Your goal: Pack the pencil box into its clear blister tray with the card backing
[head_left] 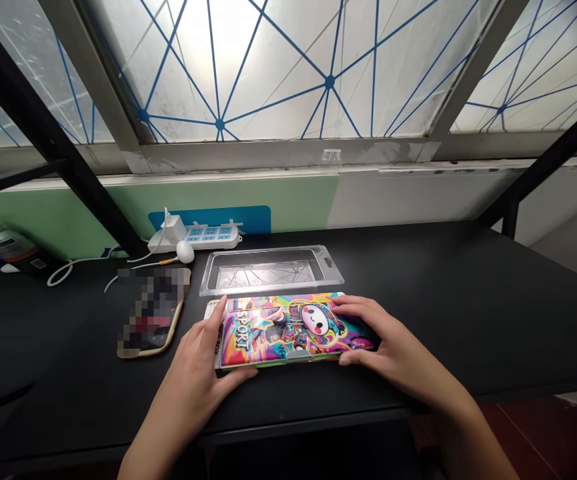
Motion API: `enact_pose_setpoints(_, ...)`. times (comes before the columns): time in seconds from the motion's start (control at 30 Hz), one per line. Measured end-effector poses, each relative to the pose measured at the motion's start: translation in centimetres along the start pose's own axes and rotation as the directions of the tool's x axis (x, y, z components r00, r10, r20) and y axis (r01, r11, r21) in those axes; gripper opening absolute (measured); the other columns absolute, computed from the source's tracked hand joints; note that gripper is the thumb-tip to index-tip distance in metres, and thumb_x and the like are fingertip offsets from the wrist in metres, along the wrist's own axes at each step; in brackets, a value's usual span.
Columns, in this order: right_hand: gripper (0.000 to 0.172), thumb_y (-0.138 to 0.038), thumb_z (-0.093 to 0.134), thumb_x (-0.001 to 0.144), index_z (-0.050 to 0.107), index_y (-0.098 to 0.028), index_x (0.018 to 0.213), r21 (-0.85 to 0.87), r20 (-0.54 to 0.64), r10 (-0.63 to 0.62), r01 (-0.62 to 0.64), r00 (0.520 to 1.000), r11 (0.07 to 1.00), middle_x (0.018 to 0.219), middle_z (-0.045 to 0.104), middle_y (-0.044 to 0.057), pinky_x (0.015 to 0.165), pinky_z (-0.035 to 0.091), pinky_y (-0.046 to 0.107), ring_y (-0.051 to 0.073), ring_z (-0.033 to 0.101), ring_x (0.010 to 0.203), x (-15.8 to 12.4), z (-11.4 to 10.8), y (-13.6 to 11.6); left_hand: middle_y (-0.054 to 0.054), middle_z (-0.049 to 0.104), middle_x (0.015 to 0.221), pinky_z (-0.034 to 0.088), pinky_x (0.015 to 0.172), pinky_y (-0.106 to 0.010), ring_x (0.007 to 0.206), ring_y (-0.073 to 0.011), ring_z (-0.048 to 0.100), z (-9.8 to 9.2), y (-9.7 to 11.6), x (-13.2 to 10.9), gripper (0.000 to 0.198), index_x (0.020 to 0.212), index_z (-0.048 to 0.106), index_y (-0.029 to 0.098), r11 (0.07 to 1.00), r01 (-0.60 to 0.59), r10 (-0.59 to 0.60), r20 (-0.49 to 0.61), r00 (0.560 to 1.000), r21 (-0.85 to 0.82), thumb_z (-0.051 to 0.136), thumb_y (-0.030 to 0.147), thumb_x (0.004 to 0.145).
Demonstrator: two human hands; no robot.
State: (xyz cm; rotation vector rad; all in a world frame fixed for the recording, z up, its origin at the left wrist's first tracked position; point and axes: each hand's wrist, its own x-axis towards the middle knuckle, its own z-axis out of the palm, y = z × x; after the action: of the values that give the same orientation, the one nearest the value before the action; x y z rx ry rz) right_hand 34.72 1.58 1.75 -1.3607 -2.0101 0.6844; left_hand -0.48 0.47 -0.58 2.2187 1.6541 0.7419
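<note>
A colourful pencil box (pixel 288 330) with a cartoon figure and the word SPORT on its lid lies near the front of the black table. My left hand (pixel 198 353) grips its left end, thumb along the near edge and fingers at the far side. Around the right end, my right hand (pixel 375 333) has its fingers on the far edge and its thumb at the near corner. A pale card edge shows at the box's left end, partly covered by my left hand. Just behind the box is a clear plastic blister tray (pixel 271 270).
To the left lies a phone (pixel 155 313) in a tan case. Behind it are a white power strip (pixel 213 235), a plugged-in charger (pixel 173 229) and white cables. A bottle (pixel 13 247) stands far left. Black metal posts rise on both sides; the black table (pixel 448 300) meets the wall under a window.
</note>
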Motion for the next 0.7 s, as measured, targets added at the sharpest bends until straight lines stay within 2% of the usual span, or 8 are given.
enact_pose_setpoints(0.07,0.048,-0.05,0.079,0.081,0.069,-0.028,0.123,0.014,-0.016,0.031,-0.031,0.999,0.999,0.134,0.066,0.009,0.105,0.05,0.045,0.032,0.062,0.124,0.7,-0.5,-0.1,-0.012,0.059,0.138,0.049,0.104,-0.054,0.128,-0.0366,0.058,0.0,0.1,-0.1,0.102,0.163,0.007,0.038,1.0,0.014,-0.014,0.001,1.0,-0.021,0.075,0.044,0.087)
enact_pose_setpoints(0.13,0.035,-0.056,0.068,0.089,0.075,-0.026,0.106,0.021,-0.068,0.095,-0.093,0.993,0.995,0.109,0.075,0.007,0.087,0.056,0.039,0.028,0.07,0.1,1.3,-0.8,-0.1,-0.012,0.059,0.139,0.047,0.105,-0.055,0.13,-0.0368,0.057,0.0,0.1,-0.1,0.106,0.163,0.002,0.039,0.999,0.017,-0.016,0.016,1.0,-0.048,0.075,0.044,0.086)
enact_pose_setpoints(0.2,0.039,-0.058,0.056,0.096,0.074,-0.024,0.093,0.008,-0.149,0.147,-0.148,0.978,0.989,0.089,0.076,0.005,0.07,0.054,0.034,0.024,0.07,0.081,1.7,-0.7,-0.1,-0.012,0.058,0.141,0.044,0.107,-0.056,0.134,-0.0373,0.054,-0.1,0.2,-0.2,0.11,0.163,-0.002,0.039,0.997,0.023,-0.021,0.035,0.999,-0.072,0.076,0.044,0.085)
enact_pose_setpoints(0.27,0.04,-0.058,0.053,0.097,0.073,-0.024,0.096,0.004,-0.232,0.179,-0.183,0.956,0.983,0.087,0.076,0.004,0.065,0.051,0.032,0.024,0.069,0.078,1.9,-0.4,0.1,-0.013,0.057,0.144,0.043,0.108,-0.057,0.137,-0.0382,0.05,-0.1,0.3,-0.2,0.112,0.163,-0.003,0.039,0.996,0.041,-0.036,0.059,0.998,-0.083,0.077,0.044,0.084)
enact_pose_setpoints(0.4,0.037,-0.056,0.059,0.095,0.065,-0.025,0.114,0.042,-0.344,0.264,-0.266,0.901,0.963,0.089,0.076,0.004,0.066,0.054,0.033,0.025,0.071,0.081,1.5,0.5,0.9,-0.013,0.054,0.147,0.043,0.108,-0.056,0.137,-0.0377,0.05,-0.2,0.4,-0.2,0.113,0.163,-0.002,0.04,0.995,0.062,-0.054,0.094,0.994,-0.084,0.077,0.048,0.083)
enact_pose_setpoints(0.5,0.037,-0.053,0.065,0.092,0.063,-0.025,0.117,0.005,-0.412,0.221,-0.24,0.884,0.971,0.091,0.074,0.005,0.066,0.055,0.033,0.024,0.07,0.08,0.8,0.7,1.1,-0.013,0.054,0.146,0.042,0.109,-0.056,0.137,-0.0373,0.05,-0.4,0.4,-0.3,0.112,0.164,0.001,0.038,0.996,0.047,-0.04,0.089,0.995,-0.08,0.076,0.054,0.083)
enact_pose_setpoints(0.6,0.03,-0.049,0.058,0.097,0.067,-0.027,0.117,-0.04,-0.406,0.083,-0.108,0.91,0.993,0.108,0.072,0.006,0.082,0.056,0.035,0.024,0.07,0.095,-0.2,0.6,1.0,-0.014,0.057,0.143,0.044,0.108,-0.056,0.133,-0.0369,0.053,-0.5,0.5,-0.3,0.105,0.164,0.007,0.033,0.993,0.073,-0.066,0.079,0.995,-0.092,0.071,0.06,0.085)
enact_pose_setpoints(0.7,0.036,-0.051,0.047,0.103,0.069,-0.033,0.125,-0.053,-0.297,-0.041,0.026,0.954,0.998,0.127,0.068,0.006,0.099,0.053,0.039,0.026,0.065,0.117,-1.2,0.5,1.0,-0.015,0.057,0.142,0.044,0.108,-0.054,0.131,-0.0365,0.054,-0.6,0.6,-0.1,0.084,0.158,0.031,0.027,0.989,0.11,-0.102,0.077,0.992,-0.1,0.062,0.064,0.09)
